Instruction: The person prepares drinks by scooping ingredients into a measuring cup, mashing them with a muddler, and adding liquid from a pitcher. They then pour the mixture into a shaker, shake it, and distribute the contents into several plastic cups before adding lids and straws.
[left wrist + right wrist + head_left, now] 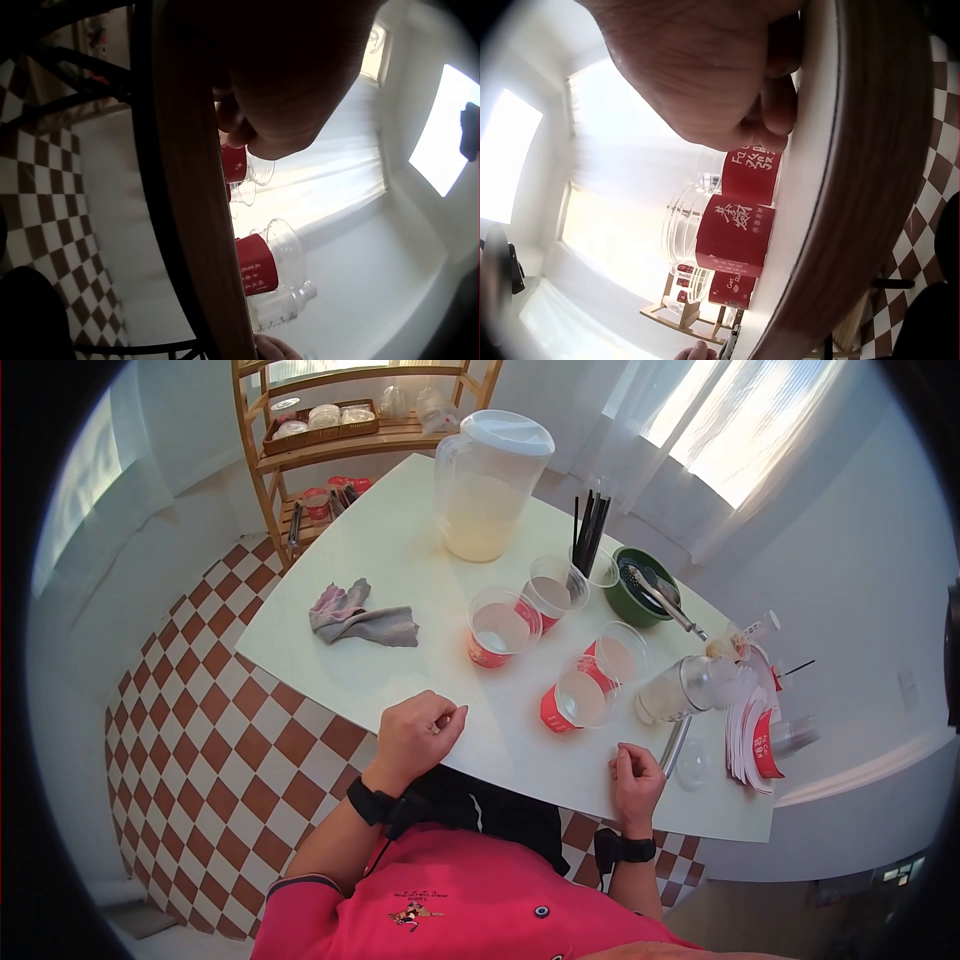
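Note:
My left hand rests at the table's front edge, fingers loosely curled, with nothing in it. Further right along the same edge, my right hand also lies loosely curled and holds nothing. Beyond them stand several transparent plastic cups with red sleeves. The front cup is between the hands and overlaps another cup behind it. Two more, a cup and a cup, stand farther left. In the right wrist view, a red-sleeved cup shows white lettering. A slim metal utensil lies beside the right hand.
A lidded pitcher of pale liquid stands at the back. Black straws, a green bowl with a metal utensil, a transparent bottle and stacked sleeves are to the right. A grey cloth lies left; a wooden rack stands behind.

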{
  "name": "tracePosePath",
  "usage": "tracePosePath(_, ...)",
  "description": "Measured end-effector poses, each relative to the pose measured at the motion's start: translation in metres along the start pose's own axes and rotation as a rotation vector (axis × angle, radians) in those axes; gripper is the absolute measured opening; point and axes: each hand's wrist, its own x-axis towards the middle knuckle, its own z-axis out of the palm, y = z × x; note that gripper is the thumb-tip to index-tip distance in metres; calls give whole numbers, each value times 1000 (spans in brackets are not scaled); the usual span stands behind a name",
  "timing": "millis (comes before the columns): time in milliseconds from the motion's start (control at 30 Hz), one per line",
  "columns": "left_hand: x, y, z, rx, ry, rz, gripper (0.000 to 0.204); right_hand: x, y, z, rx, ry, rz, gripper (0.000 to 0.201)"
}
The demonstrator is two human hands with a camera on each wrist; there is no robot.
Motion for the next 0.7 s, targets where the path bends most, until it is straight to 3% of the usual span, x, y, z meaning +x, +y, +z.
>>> tracePosePath(400,2,6,1,20,-30,-45,13,0,-7,-2,-40,-11,36,13)
tracePosePath(533,-4,-3,5,-12,-71,-73,12,-5,-16,-8,13,76,-48,12)
tracePosePath(600,-7,-4,5,-17,-72,-102,11,-2,-37,-23,-68,197,-173,14)
tracePosePath(633,-9,-6,0,-1,-154,-135,12,4,-45,-33,-100,287,-286,18)
tracePosePath(700,-6,-6,5,-25,-99,-90,12,20,-61,-51,-141,412,-421,29)
